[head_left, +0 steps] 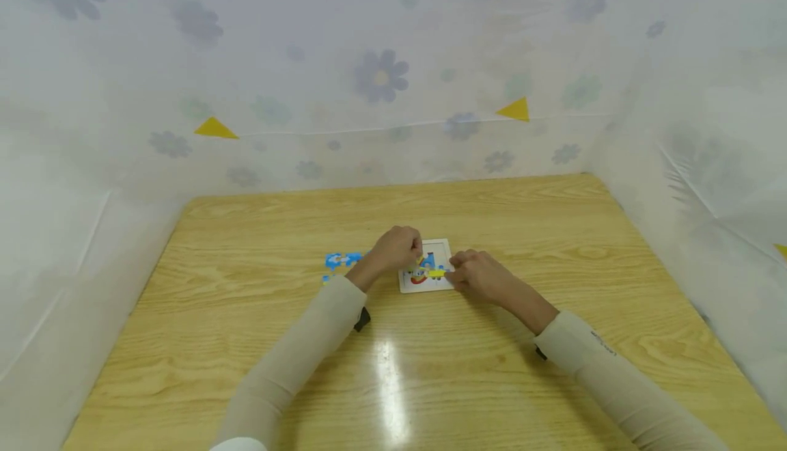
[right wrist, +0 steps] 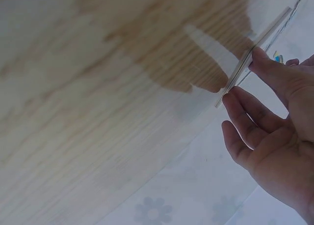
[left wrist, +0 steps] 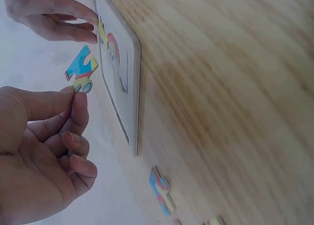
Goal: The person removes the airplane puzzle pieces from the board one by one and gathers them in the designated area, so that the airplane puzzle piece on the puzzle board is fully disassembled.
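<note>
Blue, yellow and red, a small flat jigsaw piece (left wrist: 82,75) is pinched between the thumb and index finger of your left hand (head_left: 393,249), held above the white, flat rectangular puzzle tray (head_left: 410,290). Your right hand (head_left: 482,275) has its fingertips touching the tray's right edge; whether they grip it, you cannot tell. Several bright multicoloured parts sit inside the tray. Left of it, blue-patterned loose pieces (head_left: 343,260) lie on the yellow wood-grain table (head_left: 467,369), near your left forearm.
</note>
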`<act>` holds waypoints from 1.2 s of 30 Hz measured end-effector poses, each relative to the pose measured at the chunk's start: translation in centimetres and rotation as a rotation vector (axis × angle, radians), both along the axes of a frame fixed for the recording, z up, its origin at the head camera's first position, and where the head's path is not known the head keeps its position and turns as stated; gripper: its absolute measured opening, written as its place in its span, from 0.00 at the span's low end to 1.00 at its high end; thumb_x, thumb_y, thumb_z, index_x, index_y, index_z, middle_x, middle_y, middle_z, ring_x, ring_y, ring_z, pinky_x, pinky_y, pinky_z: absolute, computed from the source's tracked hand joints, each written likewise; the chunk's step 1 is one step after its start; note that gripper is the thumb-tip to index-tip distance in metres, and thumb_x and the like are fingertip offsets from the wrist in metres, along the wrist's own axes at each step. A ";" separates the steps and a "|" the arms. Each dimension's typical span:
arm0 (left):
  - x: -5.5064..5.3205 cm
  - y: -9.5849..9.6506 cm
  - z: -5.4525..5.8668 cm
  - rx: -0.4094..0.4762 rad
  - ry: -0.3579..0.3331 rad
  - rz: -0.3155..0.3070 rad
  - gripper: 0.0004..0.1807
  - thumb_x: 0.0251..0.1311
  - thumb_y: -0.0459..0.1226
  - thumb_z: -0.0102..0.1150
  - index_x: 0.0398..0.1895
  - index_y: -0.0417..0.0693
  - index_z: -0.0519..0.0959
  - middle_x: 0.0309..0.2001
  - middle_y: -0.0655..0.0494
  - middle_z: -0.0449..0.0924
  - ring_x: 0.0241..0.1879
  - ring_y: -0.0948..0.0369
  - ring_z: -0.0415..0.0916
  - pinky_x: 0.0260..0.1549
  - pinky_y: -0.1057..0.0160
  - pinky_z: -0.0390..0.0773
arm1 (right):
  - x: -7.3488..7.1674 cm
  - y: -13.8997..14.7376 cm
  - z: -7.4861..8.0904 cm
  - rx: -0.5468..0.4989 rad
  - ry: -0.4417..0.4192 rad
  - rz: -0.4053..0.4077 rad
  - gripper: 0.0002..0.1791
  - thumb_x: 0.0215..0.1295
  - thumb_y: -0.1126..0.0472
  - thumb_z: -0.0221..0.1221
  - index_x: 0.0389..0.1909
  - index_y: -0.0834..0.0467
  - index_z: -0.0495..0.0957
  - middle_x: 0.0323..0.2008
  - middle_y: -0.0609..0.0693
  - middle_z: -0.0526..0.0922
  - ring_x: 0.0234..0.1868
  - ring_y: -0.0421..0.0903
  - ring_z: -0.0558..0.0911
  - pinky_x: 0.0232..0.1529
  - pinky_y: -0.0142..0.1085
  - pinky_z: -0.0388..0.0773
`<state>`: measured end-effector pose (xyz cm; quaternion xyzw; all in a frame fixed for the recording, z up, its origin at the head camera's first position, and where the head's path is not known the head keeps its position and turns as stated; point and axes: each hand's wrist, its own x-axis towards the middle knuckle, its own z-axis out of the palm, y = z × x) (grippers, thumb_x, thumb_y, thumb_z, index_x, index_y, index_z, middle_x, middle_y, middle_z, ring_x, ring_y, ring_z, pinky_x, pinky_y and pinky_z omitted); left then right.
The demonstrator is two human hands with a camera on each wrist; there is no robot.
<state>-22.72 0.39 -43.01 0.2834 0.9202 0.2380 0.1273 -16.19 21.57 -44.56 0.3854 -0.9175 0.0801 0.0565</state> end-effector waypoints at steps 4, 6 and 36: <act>-0.2 -0.9 0.0 0.014 -0.011 -0.009 0.07 0.62 0.31 0.51 0.27 0.45 0.78 0.31 0.55 0.78 0.26 0.63 0.68 0.27 0.69 0.69 | 0.0 0.1 0.1 0.008 -0.007 0.009 0.11 0.49 0.65 0.70 0.36 0.60 0.87 0.41 0.61 0.83 0.42 0.56 0.82 0.41 0.43 0.81; -0.2 -1.5 0.1 0.023 -0.014 -0.015 0.08 0.63 0.31 0.51 0.28 0.45 0.78 0.30 0.54 0.77 0.25 0.63 0.67 0.25 0.69 0.67 | 0.1 0.2 0.0 0.007 -0.015 0.010 0.11 0.49 0.65 0.69 0.36 0.60 0.87 0.41 0.62 0.83 0.43 0.56 0.82 0.41 0.43 0.81; 0.8 -8.2 -0.3 0.023 -0.154 0.013 0.07 0.62 0.32 0.57 0.26 0.41 0.79 0.27 0.53 0.78 0.24 0.63 0.69 0.29 0.68 0.72 | 0.2 -0.1 0.0 0.013 -0.048 -0.040 0.12 0.52 0.65 0.68 0.40 0.61 0.86 0.44 0.63 0.82 0.45 0.57 0.81 0.43 0.44 0.80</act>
